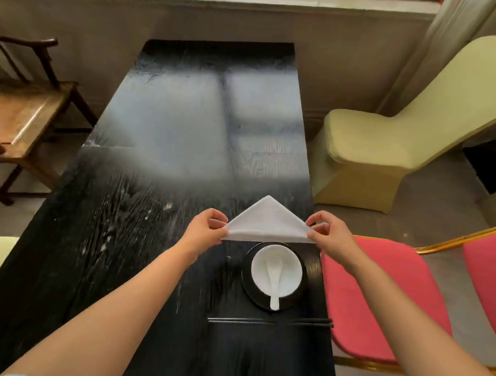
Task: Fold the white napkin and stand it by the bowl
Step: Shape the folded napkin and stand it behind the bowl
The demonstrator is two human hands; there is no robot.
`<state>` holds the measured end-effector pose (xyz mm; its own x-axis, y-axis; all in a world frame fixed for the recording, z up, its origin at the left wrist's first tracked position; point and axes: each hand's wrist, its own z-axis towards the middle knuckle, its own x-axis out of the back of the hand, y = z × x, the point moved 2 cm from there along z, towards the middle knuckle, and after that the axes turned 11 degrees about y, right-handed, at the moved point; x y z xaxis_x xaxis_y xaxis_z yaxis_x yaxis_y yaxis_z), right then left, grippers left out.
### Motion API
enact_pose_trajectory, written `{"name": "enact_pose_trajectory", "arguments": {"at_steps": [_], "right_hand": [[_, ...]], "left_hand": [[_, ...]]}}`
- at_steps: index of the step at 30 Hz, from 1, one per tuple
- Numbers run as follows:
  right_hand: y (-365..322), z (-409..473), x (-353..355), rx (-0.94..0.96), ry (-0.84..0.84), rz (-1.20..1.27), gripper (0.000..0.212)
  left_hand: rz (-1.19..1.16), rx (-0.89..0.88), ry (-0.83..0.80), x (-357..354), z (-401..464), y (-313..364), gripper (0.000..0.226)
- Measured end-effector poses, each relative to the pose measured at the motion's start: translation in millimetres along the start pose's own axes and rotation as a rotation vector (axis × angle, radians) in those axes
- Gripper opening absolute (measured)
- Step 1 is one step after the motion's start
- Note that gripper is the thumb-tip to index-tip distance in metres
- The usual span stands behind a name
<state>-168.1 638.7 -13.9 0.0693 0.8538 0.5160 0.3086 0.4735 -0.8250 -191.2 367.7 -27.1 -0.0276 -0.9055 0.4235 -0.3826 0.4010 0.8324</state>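
Chopsticks: black pair, nearest viewer, below bowl.
Bowl: white, holds spoon, sits between wrists.
Left hand: pinching napkin's left corner.
Right hand: pinching right corner.
White napkin: triangle spanning both hands, apex pointing away.

The folded white cloth napkin looks smooth and matt. The long black wooden table shows rough open grain with a sheen. The round white bowl and spoon look glossy ceramic.
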Motion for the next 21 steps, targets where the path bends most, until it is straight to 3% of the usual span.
{"name": "enact_pose_trajectory", "arguments": {"at_steps": [6, 11, 15, 21], "right_hand": [[44, 61, -14, -0.015, 0.112, -0.029, 0.014], [89, 90, -30, -0.046, 0.125, -0.061, 0.028], [108, 101, -43, -0.047, 0.149, -0.079, 0.021], [113, 99, -50, 0.139, 0.207, -0.216, 0.013]], "left_hand": [[0.088, -0.083, 0.072, -44, 59, -6, 0.013], [0.096, -0.1, 0.08, -78, 88, -33, 0.016], [0.11, -0.13, 0.099, -93, 96, -55, 0.017], [0.236, -0.342, 0.169, -96, 99, -65, 0.013]]}}
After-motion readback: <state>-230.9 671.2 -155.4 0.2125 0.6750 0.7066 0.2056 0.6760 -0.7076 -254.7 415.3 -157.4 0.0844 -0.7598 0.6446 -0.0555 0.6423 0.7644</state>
